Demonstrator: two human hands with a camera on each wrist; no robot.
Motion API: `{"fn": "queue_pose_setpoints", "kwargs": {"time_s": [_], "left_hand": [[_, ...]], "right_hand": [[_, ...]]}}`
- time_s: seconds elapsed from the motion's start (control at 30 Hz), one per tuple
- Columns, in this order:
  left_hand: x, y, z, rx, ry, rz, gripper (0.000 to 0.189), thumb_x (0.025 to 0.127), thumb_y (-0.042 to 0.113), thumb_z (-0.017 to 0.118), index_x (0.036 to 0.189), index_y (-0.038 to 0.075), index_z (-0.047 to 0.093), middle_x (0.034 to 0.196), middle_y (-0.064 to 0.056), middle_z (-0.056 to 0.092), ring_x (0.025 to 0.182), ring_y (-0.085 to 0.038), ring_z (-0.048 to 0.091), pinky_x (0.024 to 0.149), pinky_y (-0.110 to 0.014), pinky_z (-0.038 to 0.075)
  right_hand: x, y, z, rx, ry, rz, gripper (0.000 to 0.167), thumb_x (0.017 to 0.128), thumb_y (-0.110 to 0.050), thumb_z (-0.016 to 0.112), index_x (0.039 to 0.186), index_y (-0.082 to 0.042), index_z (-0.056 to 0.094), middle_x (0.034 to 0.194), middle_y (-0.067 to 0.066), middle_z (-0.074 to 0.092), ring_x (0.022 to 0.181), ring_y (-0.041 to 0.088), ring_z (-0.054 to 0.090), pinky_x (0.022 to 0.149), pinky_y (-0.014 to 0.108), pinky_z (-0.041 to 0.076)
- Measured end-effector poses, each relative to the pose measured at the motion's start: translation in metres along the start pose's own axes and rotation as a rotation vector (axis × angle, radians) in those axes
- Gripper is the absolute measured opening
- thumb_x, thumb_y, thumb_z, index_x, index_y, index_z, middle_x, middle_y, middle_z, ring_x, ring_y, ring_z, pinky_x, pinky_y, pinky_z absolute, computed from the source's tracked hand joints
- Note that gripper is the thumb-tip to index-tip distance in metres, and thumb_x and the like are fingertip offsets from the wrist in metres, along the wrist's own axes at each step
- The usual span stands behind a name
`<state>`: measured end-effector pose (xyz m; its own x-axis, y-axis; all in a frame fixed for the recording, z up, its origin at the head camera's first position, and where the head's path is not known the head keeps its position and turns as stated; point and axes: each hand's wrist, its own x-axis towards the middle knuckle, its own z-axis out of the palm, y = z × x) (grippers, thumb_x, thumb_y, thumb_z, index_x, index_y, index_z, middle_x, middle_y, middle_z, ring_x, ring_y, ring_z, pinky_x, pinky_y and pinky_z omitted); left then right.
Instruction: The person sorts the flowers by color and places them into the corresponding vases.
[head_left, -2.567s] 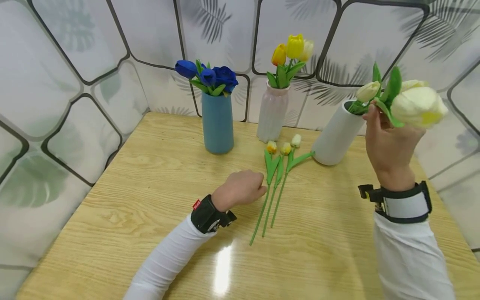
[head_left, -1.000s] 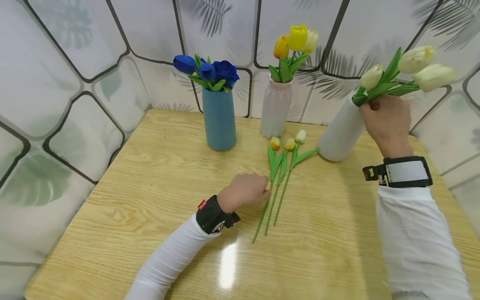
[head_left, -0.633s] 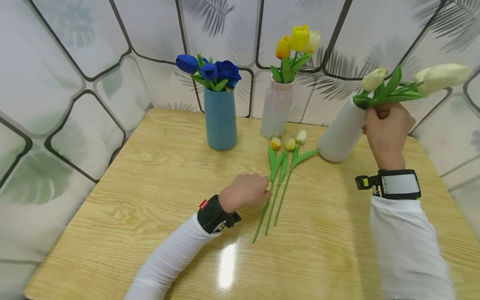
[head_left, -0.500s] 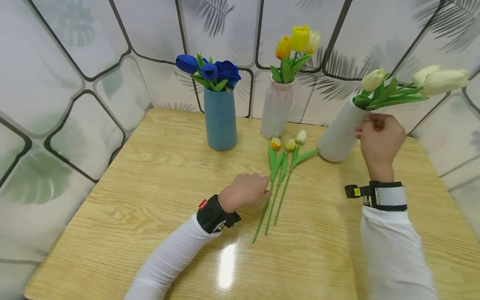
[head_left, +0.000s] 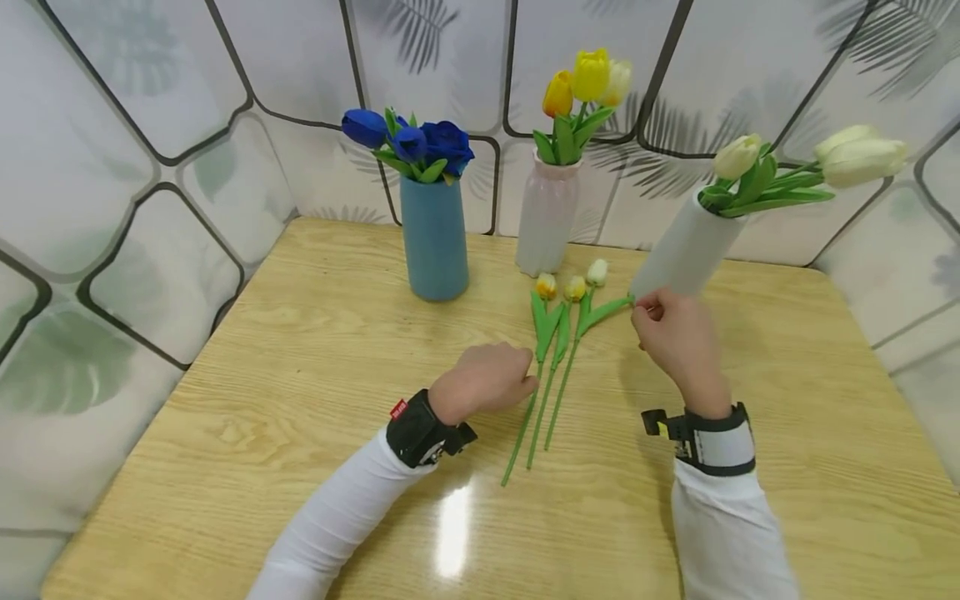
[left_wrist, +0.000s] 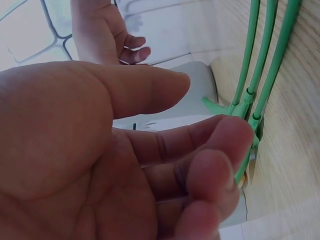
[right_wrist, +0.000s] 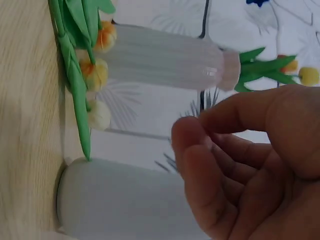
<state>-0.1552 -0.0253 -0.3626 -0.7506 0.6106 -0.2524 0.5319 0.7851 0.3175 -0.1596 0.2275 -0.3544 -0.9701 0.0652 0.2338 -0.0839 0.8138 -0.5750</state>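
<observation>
My left hand point(head_left: 483, 382) rests low over the table beside the stems of three tulips lying there, an orange-yellow tulip point(head_left: 546, 287), a yellow tulip point(head_left: 575, 289) and a white tulip point(head_left: 597, 272). In the left wrist view its fingers point(left_wrist: 210, 175) curl loosely around nothing, thumb apart. My right hand point(head_left: 682, 340) hovers in front of the base of the white vase point(head_left: 686, 250), near a leaf tip of the white tulip. The right wrist view shows its bent fingers point(right_wrist: 202, 175) holding nothing. White tulips point(head_left: 858, 157) lean rightward out of the tilted white vase.
A blue vase point(head_left: 435, 242) with blue flowers point(head_left: 446, 148) stands at the back centre-left. Beside it is a pinkish-white vase point(head_left: 549, 218) with yellow, orange and white tulips point(head_left: 591, 77). A patterned wall point(head_left: 315, 67) borders the wooden table point(head_left: 300, 333) behind.
My right hand has let go of the white tulips at the vase mouth and moved down and left toward the lying tulips. The white tulips now lean right. My left hand stays put.
</observation>
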Motion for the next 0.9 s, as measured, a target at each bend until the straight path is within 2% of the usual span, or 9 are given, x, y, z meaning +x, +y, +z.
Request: {"fn": "queue_pose_setpoints", "kwargs": {"time_s": [0.13, 0.23, 0.33, 0.43, 0.63, 0.9], "left_hand": [[-0.001, -0.001, -0.002, -0.008, 0.008, 0.001, 0.023, 0.105, 0.027, 0.049, 0.088, 0.013, 0.056, 0.068, -0.001, 0.048, 0.056, -0.015, 0.045, 0.052, -0.029, 0.035], [-0.002, -0.002, -0.004, 0.0, 0.011, -0.007, 0.024, 0.105, 0.028, 0.048, 0.088, 0.013, 0.055, 0.068, -0.001, 0.046, 0.056, -0.015, 0.044, 0.052, -0.03, 0.035], [-0.002, -0.003, -0.005, 0.008, 0.008, -0.019, 0.024, 0.105, 0.029, 0.048, 0.088, 0.013, 0.055, 0.067, 0.0, 0.046, 0.054, -0.015, 0.045, 0.051, -0.03, 0.034], [-0.002, -0.003, -0.005, 0.005, 0.009, -0.026, 0.025, 0.105, 0.029, 0.049, 0.086, 0.013, 0.055, 0.066, 0.0, 0.046, 0.053, -0.015, 0.045, 0.05, -0.03, 0.034], [-0.002, -0.001, -0.004, -0.002, 0.012, -0.026, 0.027, 0.105, 0.028, 0.049, 0.084, 0.013, 0.055, 0.066, 0.0, 0.046, 0.053, -0.015, 0.044, 0.049, -0.029, 0.034], [-0.003, 0.0, -0.004, 0.001, 0.021, -0.026, 0.027, 0.105, 0.028, 0.048, 0.084, 0.013, 0.055, 0.066, 0.001, 0.047, 0.054, -0.014, 0.045, 0.05, -0.029, 0.035]], "right_hand": [[-0.003, -0.007, 0.008, -0.052, -0.086, -0.095, 0.02, 0.093, -0.008, 0.053, 0.091, 0.003, 0.07, 0.065, 0.011, 0.066, 0.05, 0.018, 0.056, 0.05, 0.033, 0.04], [-0.004, -0.009, 0.019, -0.085, -0.189, -0.12, 0.019, 0.092, -0.007, 0.054, 0.079, 0.0, 0.068, 0.059, 0.005, 0.057, 0.048, 0.016, 0.047, 0.05, 0.031, 0.036], [-0.004, -0.01, 0.034, -0.093, -0.288, -0.116, 0.031, 0.093, -0.009, 0.058, 0.062, -0.007, 0.057, 0.053, -0.002, 0.042, 0.046, 0.013, 0.037, 0.049, 0.029, 0.031], [-0.003, -0.011, 0.049, -0.093, -0.344, -0.089, 0.044, 0.094, -0.013, 0.061, 0.053, -0.013, 0.044, 0.049, -0.005, 0.032, 0.044, 0.012, 0.031, 0.047, 0.027, 0.027], [0.001, -0.01, 0.07, -0.134, -0.391, -0.014, 0.046, 0.091, -0.016, 0.063, 0.052, -0.014, 0.04, 0.049, -0.006, 0.03, 0.043, 0.01, 0.032, 0.044, 0.025, 0.026], [0.004, -0.002, 0.074, -0.108, -0.439, 0.036, 0.035, 0.084, -0.007, 0.061, 0.055, -0.011, 0.043, 0.052, -0.004, 0.033, 0.046, 0.012, 0.038, 0.046, 0.026, 0.031]]}}
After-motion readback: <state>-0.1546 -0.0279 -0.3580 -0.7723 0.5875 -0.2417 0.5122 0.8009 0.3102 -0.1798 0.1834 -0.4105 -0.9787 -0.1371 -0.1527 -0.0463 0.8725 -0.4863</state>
